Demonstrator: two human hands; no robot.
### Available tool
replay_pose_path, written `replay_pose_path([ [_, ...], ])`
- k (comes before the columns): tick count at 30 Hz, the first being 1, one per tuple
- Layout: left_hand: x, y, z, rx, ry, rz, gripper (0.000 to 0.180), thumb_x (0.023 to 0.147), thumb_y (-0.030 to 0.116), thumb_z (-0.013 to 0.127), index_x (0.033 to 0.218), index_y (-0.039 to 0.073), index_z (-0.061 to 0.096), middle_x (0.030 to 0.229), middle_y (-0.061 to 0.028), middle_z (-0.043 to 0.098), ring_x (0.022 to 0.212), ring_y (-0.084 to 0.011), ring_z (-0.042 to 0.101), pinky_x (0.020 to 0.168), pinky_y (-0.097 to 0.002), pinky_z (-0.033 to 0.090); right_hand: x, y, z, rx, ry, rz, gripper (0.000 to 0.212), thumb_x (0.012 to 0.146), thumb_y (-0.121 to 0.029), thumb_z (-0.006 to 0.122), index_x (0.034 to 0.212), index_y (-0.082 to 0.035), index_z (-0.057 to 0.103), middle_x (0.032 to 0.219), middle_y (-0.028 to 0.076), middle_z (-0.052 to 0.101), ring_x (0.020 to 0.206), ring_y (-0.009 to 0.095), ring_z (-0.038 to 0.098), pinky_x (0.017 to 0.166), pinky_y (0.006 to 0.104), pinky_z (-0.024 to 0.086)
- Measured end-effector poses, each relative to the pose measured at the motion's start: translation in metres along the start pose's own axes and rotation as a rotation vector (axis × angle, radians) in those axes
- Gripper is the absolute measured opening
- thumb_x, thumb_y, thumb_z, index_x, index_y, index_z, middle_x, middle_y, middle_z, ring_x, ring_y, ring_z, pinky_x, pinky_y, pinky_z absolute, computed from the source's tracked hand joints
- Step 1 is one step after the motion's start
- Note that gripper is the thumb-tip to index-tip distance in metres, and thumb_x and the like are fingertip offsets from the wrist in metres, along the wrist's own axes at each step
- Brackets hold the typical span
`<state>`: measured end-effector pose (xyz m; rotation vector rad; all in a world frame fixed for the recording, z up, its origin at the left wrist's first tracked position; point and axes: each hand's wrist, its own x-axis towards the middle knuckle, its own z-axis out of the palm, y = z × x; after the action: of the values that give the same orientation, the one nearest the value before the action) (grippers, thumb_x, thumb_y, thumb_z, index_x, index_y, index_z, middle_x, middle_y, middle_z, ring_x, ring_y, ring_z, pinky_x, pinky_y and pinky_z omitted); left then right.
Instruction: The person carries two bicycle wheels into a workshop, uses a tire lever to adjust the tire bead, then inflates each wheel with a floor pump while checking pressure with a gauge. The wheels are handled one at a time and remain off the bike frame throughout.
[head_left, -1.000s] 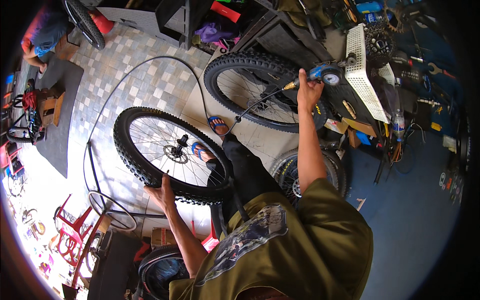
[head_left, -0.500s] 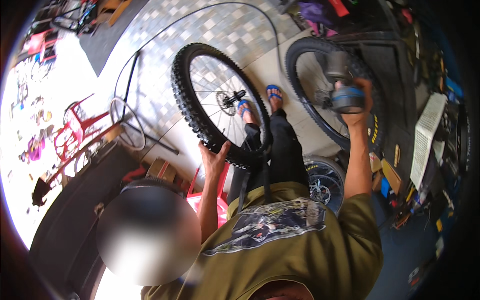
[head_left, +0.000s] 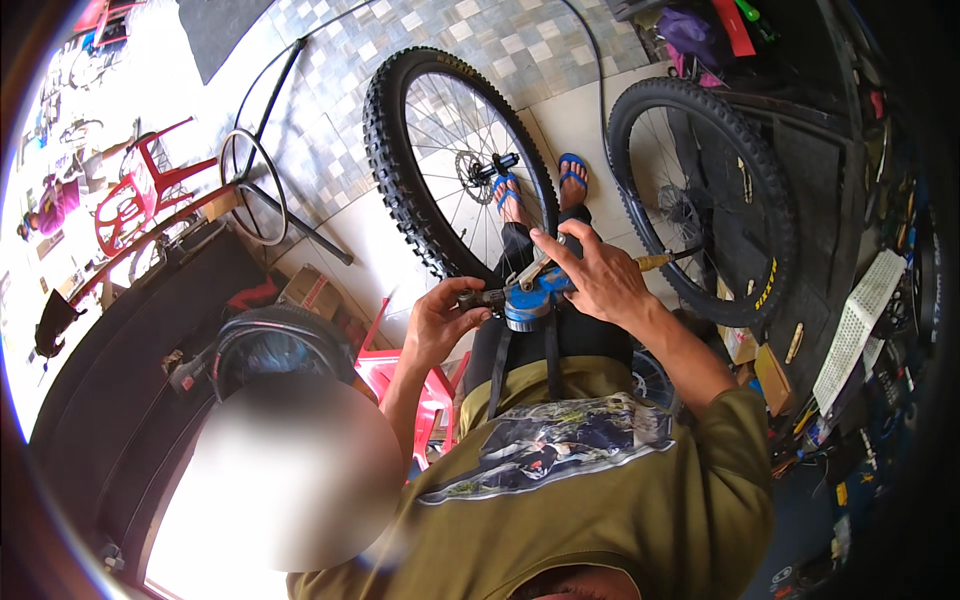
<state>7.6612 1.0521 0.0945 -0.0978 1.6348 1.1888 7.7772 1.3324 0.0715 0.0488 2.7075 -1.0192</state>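
Over my lap, both hands hold a scuffed blue tire inflator [head_left: 532, 302] with a round part below and a metal lever on top. My left hand [head_left: 436, 322] pinches its dark end piece. From above, my right hand [head_left: 607, 284] is closed around the body by the lever. A tan fitting [head_left: 655, 262] sticks out beyond the right hand, with a dark line leading on from it. Just ahead, a bicycle wheel with a knobby black tire [head_left: 384, 150] stands upright by my legs, its lower edge partly hidden behind my left hand and the inflator.
A second tired wheel [head_left: 625, 125] leans against a dark cabinet at the right. A black hose [head_left: 601, 75] runs across the tiled floor. Red plastic chairs [head_left: 150, 185], a bare rim [head_left: 280, 195], a tire [head_left: 285, 325] and a cluttered tool area [head_left: 850, 340] surround me.
My right hand has brought the inflator from the second wheel to my lap. My left hand has let go of the knobby tire and taken the inflator's dark end.
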Motion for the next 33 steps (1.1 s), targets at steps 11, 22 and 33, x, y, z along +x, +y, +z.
replay_pose_path([
  [11,0.03,-0.007,-0.01,0.894,0.065,0.926,0.041,0.076,-0.001,0.088,0.111,0.013,0.074,0.134,-0.0134,0.062,0.125,-0.0386,0.062,0.094,-0.0451,0.059,0.014,0.025,0.013,0.622,-0.58,0.161,0.05,0.078,-0.012,0.08,0.123,-0.005,0.059,0.108,0.017,0.071,0.093,0.04,0.071,0.079,0.0468,0.055],
  [22,0.083,-0.079,-0.093,-0.498,0.225,0.195,0.097,0.095,0.082,0.05,0.164,0.016,0.034,0.162,-0.0125,0.045,0.15,-0.031,0.039,0.122,-0.0532,0.031,0.056,0.068,0.093,0.18,-0.393,0.45,0.05,0.085,-0.016,0.07,0.133,-0.004,0.059,0.126,0.026,0.07,0.116,0.046,0.067,0.1,0.0529,0.055],
  [33,0.108,-0.119,-0.056,-0.733,-0.028,0.113,0.117,0.076,0.091,0.062,0.162,0.013,0.04,0.159,-0.0119,0.051,0.141,-0.0287,0.052,0.114,-0.0506,0.047,0.087,0.052,0.109,0.217,-0.659,0.476,0.045,0.084,-0.012,0.064,0.129,-0.009,0.064,0.121,0.023,0.073,0.117,0.044,0.067,0.099,0.0542,0.053],
])
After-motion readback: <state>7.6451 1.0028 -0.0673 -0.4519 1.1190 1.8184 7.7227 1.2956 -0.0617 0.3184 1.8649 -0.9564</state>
